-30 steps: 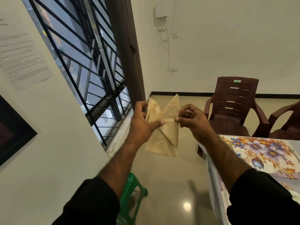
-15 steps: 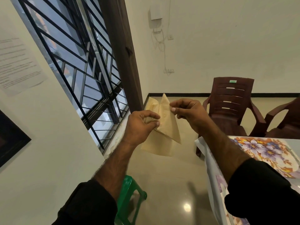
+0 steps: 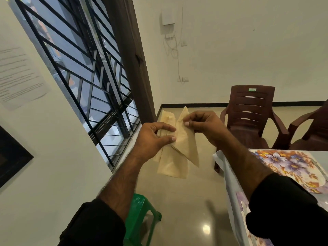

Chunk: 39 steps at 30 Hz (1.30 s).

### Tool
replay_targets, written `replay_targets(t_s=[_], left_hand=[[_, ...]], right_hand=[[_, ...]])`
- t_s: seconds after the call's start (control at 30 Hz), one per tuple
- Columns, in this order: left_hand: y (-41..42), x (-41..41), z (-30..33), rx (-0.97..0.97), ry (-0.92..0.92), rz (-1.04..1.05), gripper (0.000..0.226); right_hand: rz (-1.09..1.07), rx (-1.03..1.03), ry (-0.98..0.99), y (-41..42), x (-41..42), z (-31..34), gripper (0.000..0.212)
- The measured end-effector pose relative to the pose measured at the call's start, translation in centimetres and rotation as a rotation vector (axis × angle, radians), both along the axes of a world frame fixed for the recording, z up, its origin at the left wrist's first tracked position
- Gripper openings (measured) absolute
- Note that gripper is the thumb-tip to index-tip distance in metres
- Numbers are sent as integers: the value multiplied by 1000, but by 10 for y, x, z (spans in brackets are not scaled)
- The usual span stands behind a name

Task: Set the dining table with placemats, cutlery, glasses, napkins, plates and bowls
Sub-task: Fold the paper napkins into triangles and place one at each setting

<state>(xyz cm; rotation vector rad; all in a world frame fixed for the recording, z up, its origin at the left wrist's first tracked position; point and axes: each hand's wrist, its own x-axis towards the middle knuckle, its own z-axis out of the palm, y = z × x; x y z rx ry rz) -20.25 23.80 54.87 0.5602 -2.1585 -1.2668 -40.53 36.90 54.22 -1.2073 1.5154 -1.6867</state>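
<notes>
Two hands are working one beige napkin [image 3: 179,157] in mid-air, left of the dining table [image 3: 230,178] and over bare floor, not yet on the table. Left hand [image 3: 152,139] is pinching the napkin's middle folds between thumb and curled fingers. Right hand [image 3: 204,125] is pinching the upper right flap near its tip, fingers curled. Napkin is hanging partly folded: two points sticking up, a flap angling down right, a loose tail drooping below.

Progress, judging from this view: early-to-mid. A floral placemat [image 3: 292,167] is lying on the table's near-left corner, so placemats are looking at least started. No cutlery, glasses, plates or bowls are showing in the visible strip of table; most of the tabletop is sitting out of frame, so cannot tell the rest. Napkin fold is looking unfinished, and placing is remaining after that.

Two brown chairs [image 3: 250,114] are standing far right; a green stool [image 3: 140,215] is sitting near, below the arms.
</notes>
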Motion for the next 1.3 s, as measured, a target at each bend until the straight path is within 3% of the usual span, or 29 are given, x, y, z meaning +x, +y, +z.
replay_targets(t_s=[0.17,0.33,0.5,0.63,0.77,0.9,1.13,1.3], left_hand=[[2,6,3,173,58,-52,24],[-4,11,-3,306,106,34,19],[-8,12,-7,318,125,140,21],[-9,11,-4,297,139,176,32],[-5,8,-1,315,94,82,22],[5,0,3,253,86,69,19],[-11,0,4,232,183,201,16],[-9,-4,5,246,169,161,19]], right_hand=[[-38,-113,-124,1,-12,26,13],[15,-57,-127,12,12,-4,11],[61,57,-158,22,29,-39,8],[158,150,-126,32,24,-43,17],[103,71,-168,30,15,-18,35],[77,90,-191,15,17,0,36],[179,171,-165,35,24,-38,31],[185,159,-139,42,10,-33,41]])
